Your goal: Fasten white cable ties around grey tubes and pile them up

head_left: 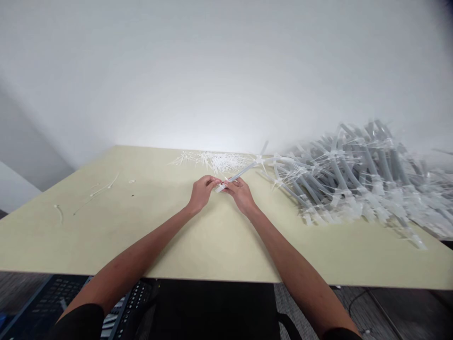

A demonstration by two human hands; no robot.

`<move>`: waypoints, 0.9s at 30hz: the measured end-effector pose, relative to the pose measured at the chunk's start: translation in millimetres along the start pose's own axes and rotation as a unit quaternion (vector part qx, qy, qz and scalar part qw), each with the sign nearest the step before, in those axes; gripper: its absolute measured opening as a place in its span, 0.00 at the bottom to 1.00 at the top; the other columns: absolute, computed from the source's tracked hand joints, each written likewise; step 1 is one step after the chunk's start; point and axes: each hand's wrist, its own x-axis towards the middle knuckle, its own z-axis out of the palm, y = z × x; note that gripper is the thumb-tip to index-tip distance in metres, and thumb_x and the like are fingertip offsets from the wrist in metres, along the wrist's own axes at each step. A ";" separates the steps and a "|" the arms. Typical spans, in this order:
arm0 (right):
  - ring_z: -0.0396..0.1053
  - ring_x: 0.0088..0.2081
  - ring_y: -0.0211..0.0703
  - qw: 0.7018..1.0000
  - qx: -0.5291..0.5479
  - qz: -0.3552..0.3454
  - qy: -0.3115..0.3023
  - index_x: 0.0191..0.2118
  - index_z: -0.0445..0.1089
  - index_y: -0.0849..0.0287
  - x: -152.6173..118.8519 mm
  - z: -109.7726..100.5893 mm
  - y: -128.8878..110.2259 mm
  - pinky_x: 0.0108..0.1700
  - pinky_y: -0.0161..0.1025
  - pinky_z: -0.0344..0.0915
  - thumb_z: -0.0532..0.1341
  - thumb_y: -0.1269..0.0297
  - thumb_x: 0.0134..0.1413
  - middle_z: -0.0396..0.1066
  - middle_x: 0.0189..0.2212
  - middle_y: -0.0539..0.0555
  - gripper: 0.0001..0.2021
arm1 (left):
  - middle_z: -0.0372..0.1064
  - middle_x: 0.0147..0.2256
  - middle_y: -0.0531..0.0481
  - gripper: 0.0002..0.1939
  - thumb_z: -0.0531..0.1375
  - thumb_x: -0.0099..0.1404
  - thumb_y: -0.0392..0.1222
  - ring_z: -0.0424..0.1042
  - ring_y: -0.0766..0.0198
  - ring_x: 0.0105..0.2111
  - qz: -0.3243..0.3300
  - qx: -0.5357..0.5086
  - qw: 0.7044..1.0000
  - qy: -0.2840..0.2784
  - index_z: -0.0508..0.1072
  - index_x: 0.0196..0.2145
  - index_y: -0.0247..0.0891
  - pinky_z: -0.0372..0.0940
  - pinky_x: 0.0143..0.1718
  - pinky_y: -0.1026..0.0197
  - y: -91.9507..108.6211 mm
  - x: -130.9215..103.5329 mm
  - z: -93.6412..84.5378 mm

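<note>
Near the middle of the table, my right hand is closed around the end of a grey tube with a whitish, translucent end piece. From there the tube runs up and right to a clear joint near the heap. My left hand meets it from the left, thumb and fingers pinched together beside the end piece. What lies in that pinch is too small to make out. Just beyond both hands is a loose pile of thin white cable ties.
A large heap of grey tubes with clear joints covers the table's right side. Loose cable ties and small scraps lie at left. A white wall stands behind the table. Below the front edge is a dark crate.
</note>
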 end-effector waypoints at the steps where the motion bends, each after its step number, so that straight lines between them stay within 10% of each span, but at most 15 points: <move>1: 0.69 0.35 0.40 1.000 -0.006 -0.003 -0.001 0.33 0.65 0.58 0.2 -0.9 0.0 0.41 0.40 0.65 0.65 0.61 0.40 0.70 0.28 0.49 0.13 | 0.70 0.33 0.49 0.13 0.55 0.58 0.50 0.67 0.62 0.34 -0.013 -0.018 1.000 -0.012 0.72 0.30 0.38 0.60 0.37 0.61 -3.3 1.9 -0.5; 19: 0.70 0.35 0.43 0.998 0.004 -0.007 -0.055 0.35 0.65 0.56 -1.1 1.1 -11.1 0.45 0.45 0.62 0.66 0.60 0.40 0.74 0.32 0.53 0.14 | 0.70 0.29 0.47 0.19 0.57 0.56 0.56 0.67 0.61 0.33 -0.052 -0.096 0.987 -0.119 0.73 0.28 0.35 0.61 0.41 0.58 1.6 -4.3 0.3; 27: 0.69 0.30 0.41 0.998 0.000 0.000 -0.069 0.34 0.65 0.56 -2.4 1.7 -13.2 0.41 0.45 0.63 0.66 0.60 0.39 0.74 0.33 0.52 0.15 | 0.66 0.30 0.44 0.18 0.59 0.55 0.52 0.65 0.64 0.30 -0.130 -0.253 0.938 -0.198 0.72 0.29 0.31 0.62 0.42 0.54 0.5 -2.1 -2.2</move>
